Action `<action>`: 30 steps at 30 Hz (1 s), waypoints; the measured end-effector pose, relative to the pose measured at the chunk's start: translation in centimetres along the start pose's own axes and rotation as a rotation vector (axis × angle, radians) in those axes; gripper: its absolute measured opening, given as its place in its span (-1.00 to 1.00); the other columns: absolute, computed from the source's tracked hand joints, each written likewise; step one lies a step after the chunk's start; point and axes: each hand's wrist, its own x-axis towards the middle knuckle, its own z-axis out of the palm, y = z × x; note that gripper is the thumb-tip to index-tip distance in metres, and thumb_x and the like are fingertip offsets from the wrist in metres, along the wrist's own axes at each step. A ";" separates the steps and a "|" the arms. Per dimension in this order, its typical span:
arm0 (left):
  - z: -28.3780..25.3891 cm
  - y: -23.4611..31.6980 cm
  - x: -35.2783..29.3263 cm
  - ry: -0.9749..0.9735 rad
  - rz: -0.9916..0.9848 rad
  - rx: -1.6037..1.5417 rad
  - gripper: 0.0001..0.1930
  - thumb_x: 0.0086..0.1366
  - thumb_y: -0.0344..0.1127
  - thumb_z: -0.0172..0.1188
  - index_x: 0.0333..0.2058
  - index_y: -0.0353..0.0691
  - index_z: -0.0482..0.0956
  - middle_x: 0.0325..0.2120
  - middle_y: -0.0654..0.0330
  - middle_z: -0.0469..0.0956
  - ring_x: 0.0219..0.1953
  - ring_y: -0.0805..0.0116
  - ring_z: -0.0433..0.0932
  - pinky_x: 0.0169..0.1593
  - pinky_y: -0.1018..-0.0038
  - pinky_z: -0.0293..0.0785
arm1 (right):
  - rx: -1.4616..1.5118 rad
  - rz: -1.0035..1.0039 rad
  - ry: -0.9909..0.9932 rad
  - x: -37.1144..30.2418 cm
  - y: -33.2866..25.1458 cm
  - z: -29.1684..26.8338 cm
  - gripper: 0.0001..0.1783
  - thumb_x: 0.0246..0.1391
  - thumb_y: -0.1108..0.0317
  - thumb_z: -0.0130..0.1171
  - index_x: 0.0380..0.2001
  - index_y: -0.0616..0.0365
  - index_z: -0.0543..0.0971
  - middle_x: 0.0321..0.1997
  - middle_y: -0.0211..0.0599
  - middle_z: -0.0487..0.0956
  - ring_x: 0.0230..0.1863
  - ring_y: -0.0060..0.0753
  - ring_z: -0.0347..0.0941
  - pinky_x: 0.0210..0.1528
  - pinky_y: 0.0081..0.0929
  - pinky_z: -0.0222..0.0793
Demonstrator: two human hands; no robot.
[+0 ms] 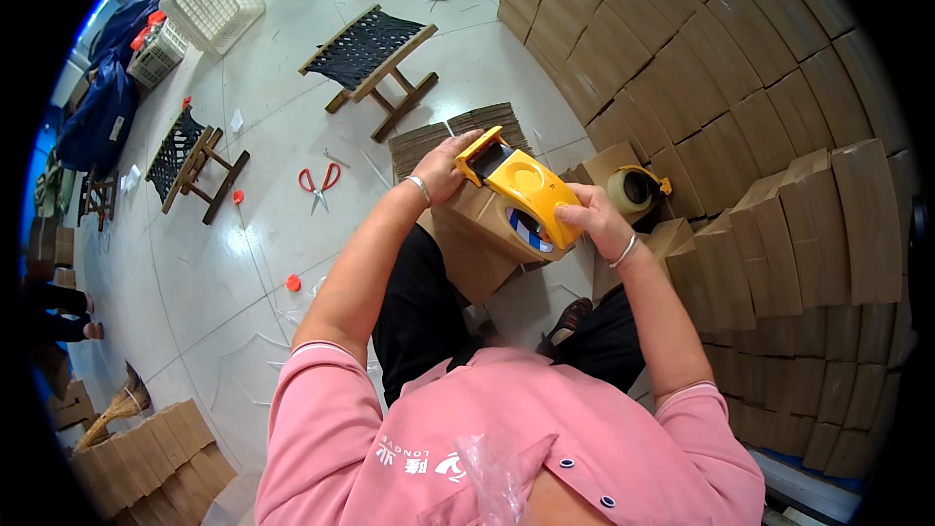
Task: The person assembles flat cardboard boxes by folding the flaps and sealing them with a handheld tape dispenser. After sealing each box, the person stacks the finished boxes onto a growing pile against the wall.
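A yellow tape dispenser (531, 185) with a roll of tape is in front of me, tilted over a brown cardboard box (467, 251). My right hand (599, 216) is closed round its near right end, thumb on the yellow side. At its far left end, my left hand (441, 168) has its fingers bent against the yellow frame; some fingertips are hidden. The box sits between my knees, partly covered by the dispenser. Just beyond lies a stack of flat cardboard (419, 151). A second tape roll with a yellow holder (635, 191) rests to the right.
Stacked cardboard boxes (682, 88) form a wall on the right. Red-handled scissors (318, 182) lie on the tiled floor at left. Folding stools (365, 54) stand further off, near white plastic crates (216, 0). More cardboard (161, 458) and a broom (122, 404) are at lower left.
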 end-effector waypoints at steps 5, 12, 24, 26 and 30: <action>0.7 1.1 0.3 0.089 -0.280 -0.664 -0.57 0.21 -0.44 0.03 0.10 -0.25 0.39 0.01 -0.05 0.46 0.08 0.03 0.42 0.16 0.34 0.32 | -0.117 0.061 -0.009 1.4 0.0 -0.2 -0.58 0.01 0.15 0.22 -0.23 0.33 0.52 -0.40 -0.27 0.58 -0.46 -0.53 0.52 -0.37 -0.58 0.45; -2.1 -0.3 -3.9 0.573 -0.168 -0.367 -0.81 0.24 -0.35 0.10 -0.23 -0.31 0.57 -0.32 0.15 0.58 -0.33 0.38 0.58 -0.25 0.47 0.51 | -0.029 -0.003 0.147 0.6 0.6 0.7 -0.51 -0.02 0.07 0.35 -0.26 0.34 0.58 -0.42 -0.34 0.59 -0.43 -0.64 0.48 -0.34 -0.64 0.42; -2.4 6.1 -4.1 0.117 -0.645 -1.036 -0.78 0.32 -0.22 0.05 -0.23 -0.24 0.55 -0.34 0.14 0.60 -0.35 0.33 0.61 -0.30 0.45 0.54 | 0.030 0.007 0.080 0.0 0.4 0.9 -0.50 -0.02 0.10 0.35 -0.22 0.37 0.54 -0.44 -0.30 0.58 -0.51 -0.60 0.49 -0.46 -0.66 0.42; -1.2 5.4 -4.0 0.124 -0.634 -1.158 -0.83 0.30 -0.23 0.10 -0.31 -0.20 0.54 -0.41 0.18 0.60 -0.41 0.37 0.60 -0.32 0.42 0.52 | 0.026 0.005 0.079 0.2 0.4 1.0 -0.48 -0.03 0.09 0.36 -0.22 0.37 0.53 -0.44 -0.30 0.57 -0.51 -0.61 0.48 -0.46 -0.66 0.42; 0.0 4.4 -3.3 0.223 -0.548 -1.040 -0.89 0.27 -0.34 0.11 -0.41 -0.21 0.53 -0.53 0.18 0.57 -0.56 0.43 0.56 -0.50 0.49 0.51 | 0.018 0.037 0.082 0.1 0.0 1.3 -0.50 -0.04 0.10 0.37 -0.22 0.36 0.55 -0.41 -0.33 0.58 -0.46 -0.65 0.47 -0.40 -0.68 0.41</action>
